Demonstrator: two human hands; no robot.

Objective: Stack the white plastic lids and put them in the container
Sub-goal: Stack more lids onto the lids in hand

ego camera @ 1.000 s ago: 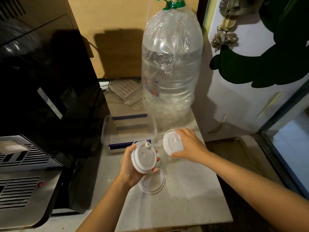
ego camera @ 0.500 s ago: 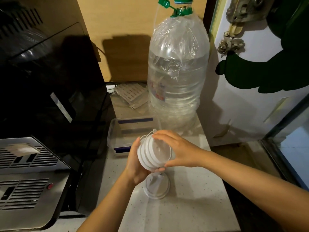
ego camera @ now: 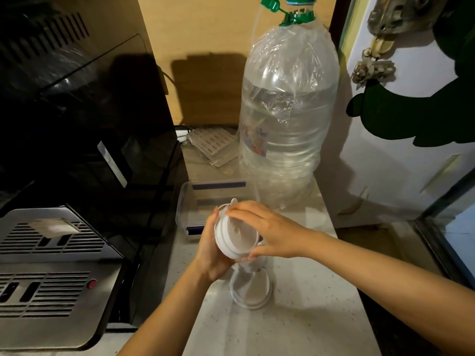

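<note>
Both hands hold a small stack of white plastic lids [ego camera: 235, 236] above the counter, tilted on edge. My left hand [ego camera: 209, 253] cups the stack from behind and below. My right hand [ego camera: 267, 227] presses on the front lid, fingers over its top rim and thumb under it. Another white lid [ego camera: 250, 291] lies flat on the counter just below the hands. The clear rectangular container [ego camera: 191, 201] with blue clips stands open right behind the hands; its inside is partly hidden by them.
A large water bottle [ego camera: 285, 111] wrapped in plastic stands behind the container. A black appliance [ego camera: 84, 124] and a steel grille unit [ego camera: 48, 273] fill the left side. A white door [ego camera: 401, 163] borders the counter's right edge. Speckled counter surface [ego camera: 295, 325] extends toward me.
My right hand carried a lid from the counter over to the lids in my left hand and set it against them; both hands now grip the stack together.
</note>
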